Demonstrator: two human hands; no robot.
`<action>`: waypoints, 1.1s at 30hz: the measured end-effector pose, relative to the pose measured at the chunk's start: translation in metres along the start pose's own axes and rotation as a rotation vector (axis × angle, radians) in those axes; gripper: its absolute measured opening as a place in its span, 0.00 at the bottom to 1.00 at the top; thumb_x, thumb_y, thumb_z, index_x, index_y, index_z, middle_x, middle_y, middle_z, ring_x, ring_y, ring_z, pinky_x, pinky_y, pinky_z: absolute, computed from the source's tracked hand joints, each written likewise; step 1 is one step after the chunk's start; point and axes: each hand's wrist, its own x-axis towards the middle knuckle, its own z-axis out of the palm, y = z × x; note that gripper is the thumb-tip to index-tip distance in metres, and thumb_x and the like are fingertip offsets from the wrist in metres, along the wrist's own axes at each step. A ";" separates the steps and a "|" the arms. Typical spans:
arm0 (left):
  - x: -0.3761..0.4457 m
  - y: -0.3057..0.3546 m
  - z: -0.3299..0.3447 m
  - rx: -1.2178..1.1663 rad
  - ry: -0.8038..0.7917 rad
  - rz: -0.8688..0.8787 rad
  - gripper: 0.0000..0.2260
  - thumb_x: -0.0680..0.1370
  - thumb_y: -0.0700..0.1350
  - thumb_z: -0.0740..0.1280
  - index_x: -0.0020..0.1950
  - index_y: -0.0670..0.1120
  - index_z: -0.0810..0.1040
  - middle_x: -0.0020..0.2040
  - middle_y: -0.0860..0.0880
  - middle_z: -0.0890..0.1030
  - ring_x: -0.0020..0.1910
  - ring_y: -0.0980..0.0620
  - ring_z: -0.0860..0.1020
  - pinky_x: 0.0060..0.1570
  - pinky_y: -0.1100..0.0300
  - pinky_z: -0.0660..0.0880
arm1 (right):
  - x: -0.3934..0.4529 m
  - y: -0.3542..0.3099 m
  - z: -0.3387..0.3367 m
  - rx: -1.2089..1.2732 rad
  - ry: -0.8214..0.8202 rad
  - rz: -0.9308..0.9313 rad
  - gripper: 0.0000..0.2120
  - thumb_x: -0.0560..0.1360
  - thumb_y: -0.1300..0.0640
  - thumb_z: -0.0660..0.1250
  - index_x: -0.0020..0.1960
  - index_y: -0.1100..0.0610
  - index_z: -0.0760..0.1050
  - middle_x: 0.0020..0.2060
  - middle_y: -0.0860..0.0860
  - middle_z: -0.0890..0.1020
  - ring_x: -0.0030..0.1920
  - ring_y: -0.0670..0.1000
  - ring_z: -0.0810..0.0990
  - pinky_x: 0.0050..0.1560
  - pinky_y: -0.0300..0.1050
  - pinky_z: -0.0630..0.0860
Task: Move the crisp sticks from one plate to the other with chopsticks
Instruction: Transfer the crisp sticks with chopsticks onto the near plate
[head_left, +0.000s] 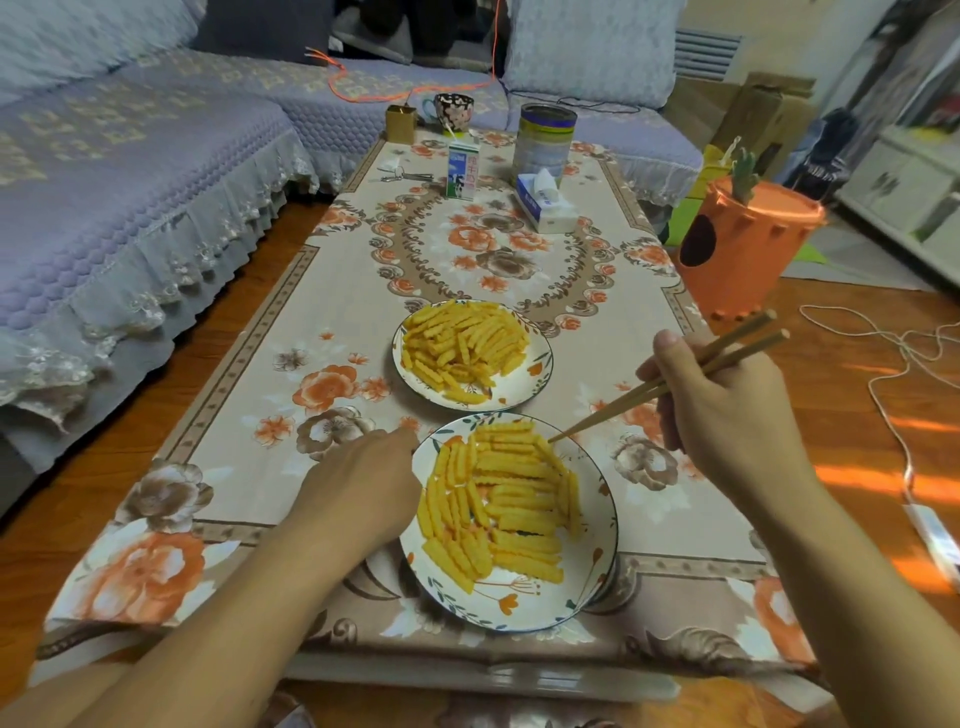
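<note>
Right hand (727, 410) pinching chopsticks (670, 384), left hand (363, 488) steadying near plate (597, 566) (finger state unclear): crisp sticks (509, 499) likely light, brittle, so pinch mid-length, gently.

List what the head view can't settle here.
- Left hand fingertips: hidden behind its own knuckles at the near plate rim; touching or not, unclear.
- Chopsticks tips: any stick pinched, too small.
- Milk carton text: blurred.
- Both elbows: cut off by the bottom edge.
</note>
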 end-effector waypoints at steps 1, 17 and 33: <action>0.000 -0.001 0.000 -0.003 0.001 0.004 0.16 0.79 0.41 0.58 0.64 0.52 0.75 0.58 0.47 0.79 0.51 0.42 0.78 0.45 0.48 0.79 | 0.003 0.000 -0.002 0.016 0.012 0.000 0.20 0.85 0.50 0.60 0.40 0.57 0.82 0.25 0.52 0.78 0.22 0.44 0.73 0.28 0.44 0.71; 0.004 -0.009 0.000 -0.031 0.030 -0.005 0.14 0.81 0.45 0.59 0.65 0.55 0.78 0.64 0.50 0.80 0.58 0.44 0.78 0.49 0.51 0.77 | 0.032 -0.006 0.085 0.086 -0.235 -0.111 0.21 0.86 0.47 0.57 0.44 0.57 0.81 0.26 0.47 0.78 0.26 0.43 0.75 0.35 0.44 0.70; 0.004 -0.007 0.004 0.018 0.020 0.022 0.15 0.79 0.41 0.57 0.62 0.52 0.77 0.54 0.48 0.80 0.49 0.43 0.78 0.40 0.53 0.74 | 0.012 -0.015 0.006 -0.050 -0.028 0.072 0.23 0.85 0.48 0.58 0.39 0.58 0.80 0.26 0.56 0.79 0.21 0.48 0.76 0.31 0.49 0.76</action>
